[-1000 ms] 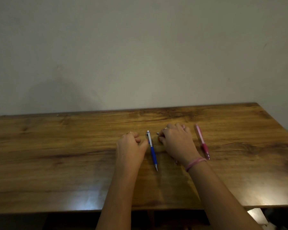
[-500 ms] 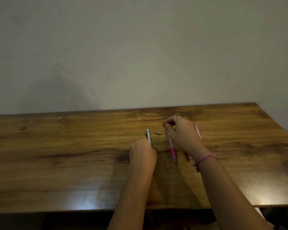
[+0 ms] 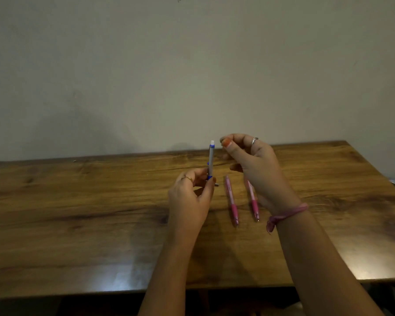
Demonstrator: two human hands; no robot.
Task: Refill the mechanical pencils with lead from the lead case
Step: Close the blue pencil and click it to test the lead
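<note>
- The left hand (image 3: 189,199) holds the blue pencil (image 3: 211,160) upright above the wooden table (image 3: 78,213).
- The right hand (image 3: 253,165) is up beside the pencil's top, fingers curled; whether it pinches anything, I cannot tell.
- Two pink pencils (image 3: 231,200) lie side by side on the table.
- A tiny silver piece (image 3: 217,184) lies near the left hand.

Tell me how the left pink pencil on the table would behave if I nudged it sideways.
The slim pink mechanical pencil looks round, so it would probably roll on the smooth wooden table. It likely feels stiff and light.
</note>
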